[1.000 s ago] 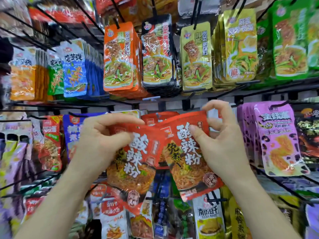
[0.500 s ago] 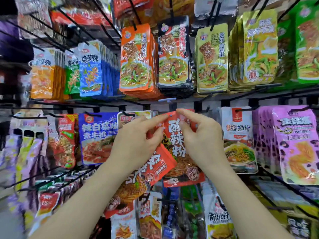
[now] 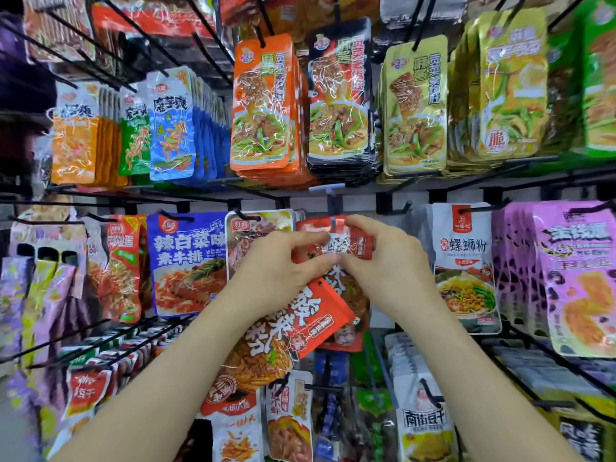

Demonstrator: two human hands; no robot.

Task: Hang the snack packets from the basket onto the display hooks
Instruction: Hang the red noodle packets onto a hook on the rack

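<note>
Two red noodle packets with white characters are in my hands at the middle row of the rack. My right hand [image 3: 383,261] pinches the top of the upright red packet [image 3: 360,248] against a black display hook [image 3: 333,205]. My left hand [image 3: 283,268] grips the second red packet [image 3: 300,325], which hangs tilted below my fingers, and its fingertips also touch the top of the upright packet. Whether the hook passes through the packet's hole is hidden by my fingers. The basket is out of view.
Hanging packets fill the rack: a blue packet [image 3: 190,265] and a clear one [image 3: 256,228] to the left, a white noodle packet [image 3: 463,265] and purple packets [image 3: 573,278] to the right. Orange [image 3: 263,105], black [image 3: 340,95] and yellow [image 3: 416,108] packets hang above. Bare hooks [image 3: 100,331] jut out lower left.
Both hands have moved up and forward to the hook. The right-hand packet went from held apart in front of the rack to pressed upright at the hook; the left-hand packet now dangles tilted.
</note>
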